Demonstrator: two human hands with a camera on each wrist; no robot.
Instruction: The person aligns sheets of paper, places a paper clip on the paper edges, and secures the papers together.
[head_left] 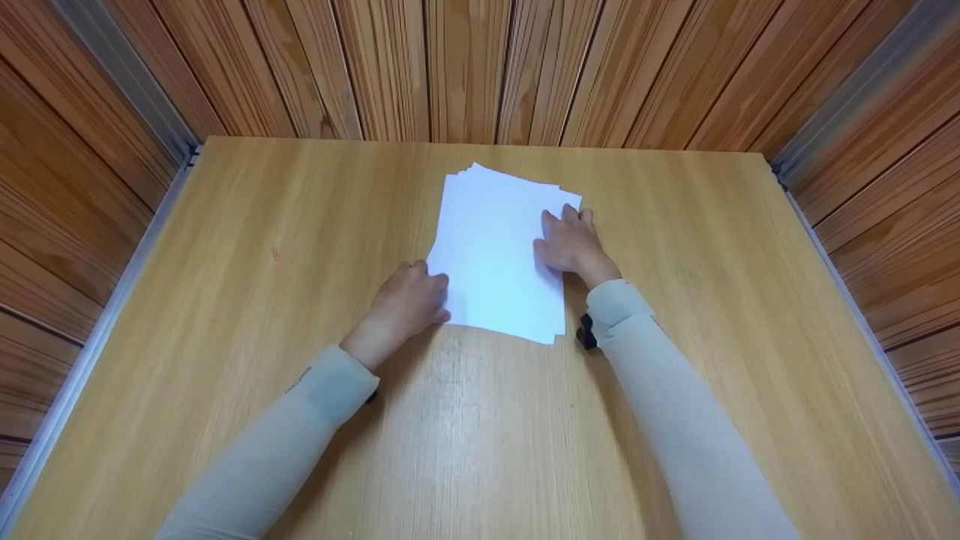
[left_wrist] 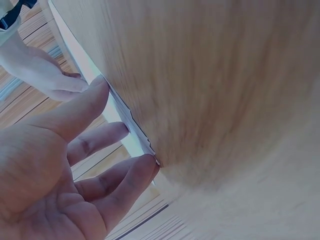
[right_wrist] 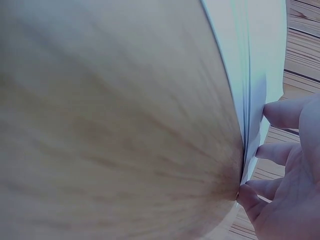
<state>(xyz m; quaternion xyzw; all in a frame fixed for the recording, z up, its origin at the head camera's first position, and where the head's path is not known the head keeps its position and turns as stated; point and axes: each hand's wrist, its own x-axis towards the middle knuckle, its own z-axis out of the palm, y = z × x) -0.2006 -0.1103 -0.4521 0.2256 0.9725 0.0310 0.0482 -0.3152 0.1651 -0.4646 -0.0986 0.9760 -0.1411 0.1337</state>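
Three wood-panelled walls (head_left: pixel 465 67) enclosed one tabletop (head_left: pixel 712 262) of pale, grained wood, with two grey metal posts (head_left: pixel 124 71) standing at the far corners. Two pale sleeves, the left sleeve (head_left: pixel 270 442) and the right sleeve (head_left: pixel 675 405), reached in from the near side. One stack of paper (head_left: pixel 495 247) lay past the middle of the tabletop, between the two hands; it was plain white and made up of several sheets, slightly out of line, so that corners stuck out in steps at the far left, far right and near right. The left hand (head_left: pixel 409 296) was unclenched at the stack's near left corner, its thumb against the near edge and its fingers touching the left edge and top. The right hand (head_left: pixel 572 244) was also unclenched, its fingers spread over the right side, with some fingertips against the edge. One black device (head_left: pixel 587 332) showed beside the right cuff. The smallest details were a reddish mark (head_left: pixel 275 254) left of the stack and a dark mark (head_left: pixel 298 380) near the left cuff, perhaps lettering, but too small to read.
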